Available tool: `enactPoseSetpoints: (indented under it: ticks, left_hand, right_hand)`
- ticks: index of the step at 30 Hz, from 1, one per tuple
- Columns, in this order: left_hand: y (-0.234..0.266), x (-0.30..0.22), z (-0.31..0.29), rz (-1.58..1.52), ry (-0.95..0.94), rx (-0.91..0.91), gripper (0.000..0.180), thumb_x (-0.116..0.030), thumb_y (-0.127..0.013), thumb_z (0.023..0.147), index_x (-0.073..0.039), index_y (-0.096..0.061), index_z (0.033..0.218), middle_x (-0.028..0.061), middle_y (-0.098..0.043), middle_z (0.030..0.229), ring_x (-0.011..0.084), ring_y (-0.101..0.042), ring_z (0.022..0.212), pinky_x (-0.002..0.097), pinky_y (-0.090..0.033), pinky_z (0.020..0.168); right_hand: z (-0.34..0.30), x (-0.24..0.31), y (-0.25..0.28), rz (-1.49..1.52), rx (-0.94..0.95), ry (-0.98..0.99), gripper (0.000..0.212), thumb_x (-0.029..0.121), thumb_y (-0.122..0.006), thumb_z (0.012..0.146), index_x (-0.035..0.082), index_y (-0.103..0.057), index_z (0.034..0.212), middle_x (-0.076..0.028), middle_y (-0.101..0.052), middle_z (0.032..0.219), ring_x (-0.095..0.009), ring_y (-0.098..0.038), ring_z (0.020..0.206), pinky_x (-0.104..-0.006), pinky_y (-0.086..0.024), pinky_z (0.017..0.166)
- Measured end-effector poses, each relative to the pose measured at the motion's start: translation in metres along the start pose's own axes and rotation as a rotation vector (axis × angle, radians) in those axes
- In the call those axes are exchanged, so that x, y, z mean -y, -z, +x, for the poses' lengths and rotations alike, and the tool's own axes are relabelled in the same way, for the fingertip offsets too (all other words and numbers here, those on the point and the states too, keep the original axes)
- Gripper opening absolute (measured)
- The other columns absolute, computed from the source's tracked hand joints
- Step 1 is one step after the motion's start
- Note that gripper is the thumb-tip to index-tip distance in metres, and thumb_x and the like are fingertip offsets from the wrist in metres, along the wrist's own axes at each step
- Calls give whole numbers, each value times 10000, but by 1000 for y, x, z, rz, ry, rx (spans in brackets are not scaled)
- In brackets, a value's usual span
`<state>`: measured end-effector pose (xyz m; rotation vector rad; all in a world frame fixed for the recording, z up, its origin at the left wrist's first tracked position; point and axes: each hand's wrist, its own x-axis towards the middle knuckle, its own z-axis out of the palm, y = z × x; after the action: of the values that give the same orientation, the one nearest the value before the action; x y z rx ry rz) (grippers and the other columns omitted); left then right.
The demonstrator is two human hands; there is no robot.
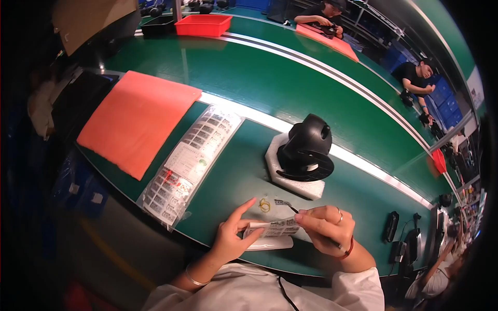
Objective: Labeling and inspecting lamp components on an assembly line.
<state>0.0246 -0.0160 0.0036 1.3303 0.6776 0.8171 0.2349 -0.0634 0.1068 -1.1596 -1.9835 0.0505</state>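
Observation:
My left hand (232, 233) is closed on one end of a strip of printed labels (280, 228), its thumb over the strip and its index finger stretched out. At the strip's other end my right hand (332, 228) pinches a thin dark tool, perhaps tweezers (293, 209), with its fingertips against the strip. Near the tool's tip is a small printed label (282, 202); whether the tip grips it I cannot tell. A yellow rubber band (265, 206) lies beside it. Beyond my hands a black rounded device (306, 147) stands on a white foam block (274, 166).
To the left lie a clear bag of label sheets (194, 158) and an orange foam mat (140, 119). Black parts (391, 226) with a cable sit at right. A red bin (203, 25) stands across the green table. Two people (324, 18) work on the far side.

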Motion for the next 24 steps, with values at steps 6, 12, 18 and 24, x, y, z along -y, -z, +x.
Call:
enactPoseSetpoints:
  ticks: [6, 12, 18, 24]
  left_hand:
    - [-3, -6, 5, 88, -16, 76, 599, 40, -664, 802, -9, -394, 1334, 145, -684, 956, 139, -642, 892, 256, -498, 791]
    - [-1, -6, 8, 70, -19, 46, 537, 12, -670, 807, -7, -442, 1293, 141, -691, 952, 136, -650, 872, 254, -509, 777]
    - [-1, -6, 6, 73, 16, 46, 533, 40, -664, 799, 17, -442, 1283, 125, -676, 950, 130, -635, 884, 252, -498, 801]
    - [-1, -1, 5, 77, -6, 37, 504, 19, -667, 804, 7, -468, 1266, 124, -687, 936, 126, -642, 864, 252, -507, 786]
  right_hand:
    - [-27, -40, -1, -333, 25, 305, 267, 75, -612, 714, -41, -677, 946, -86, -615, 835, -195, -625, 717, -301, -554, 622]
    - [-36, -71, -14, -425, -17, 288, 280, 27, -635, 678, -27, -678, 950, -96, -629, 875, -190, -635, 723, -295, -552, 619]
    - [-33, -76, -20, -450, -28, 278, 290, 13, -648, 659, -22, -675, 946, -88, -636, 881, -180, -631, 716, -288, -548, 623]
    - [-33, -82, -22, -456, -31, 282, 298, 11, -645, 669, -24, -669, 965, -85, -636, 878, -177, -625, 718, -281, -542, 630]
